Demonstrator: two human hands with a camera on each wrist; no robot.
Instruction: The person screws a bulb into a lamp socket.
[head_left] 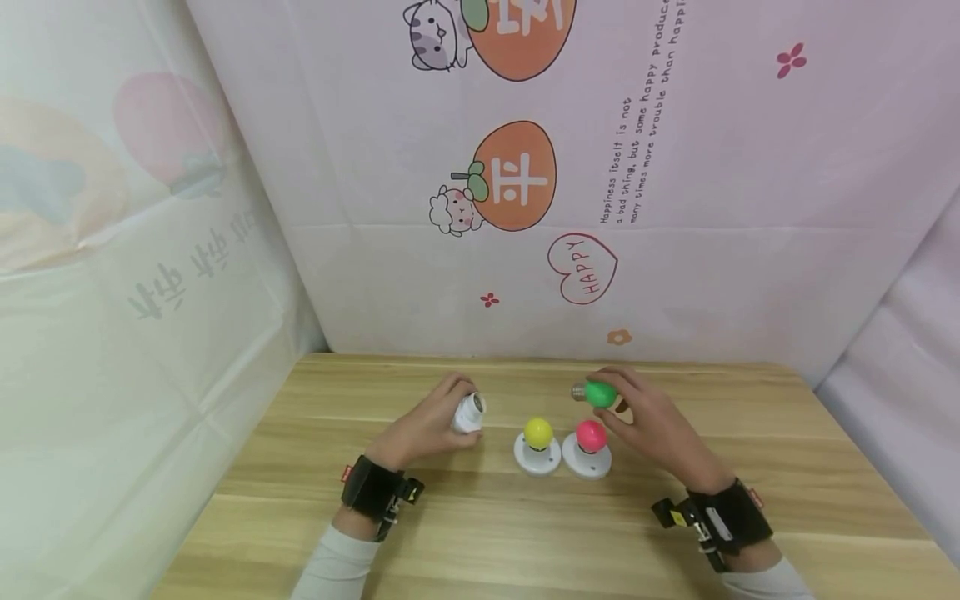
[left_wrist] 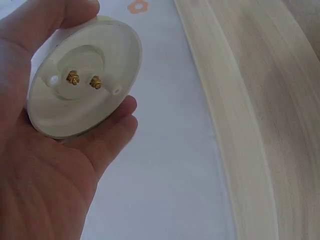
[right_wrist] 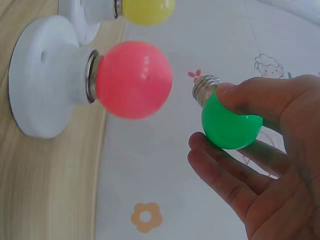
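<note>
My left hand [head_left: 435, 422] grips a white round lamp socket [head_left: 468, 413] by its edge, its open mouth facing right. In the left wrist view the underside of that lamp socket [left_wrist: 85, 115] shows two brass screws. My right hand [head_left: 648, 415] pinches a green light bulb [head_left: 602, 394] between thumb and fingers, its metal screw base pointing left toward the socket. The right wrist view shows the green bulb [right_wrist: 231, 122] apart from a red bulb [right_wrist: 134, 80], which sits upright in its own white socket.
Side by side on the wooden table [head_left: 480, 533] stand two white sockets, one with a yellow bulb [head_left: 537, 433], the other with the red one, between my hands. A printed white cloth [head_left: 375, 275] hangs behind the table's back edge.
</note>
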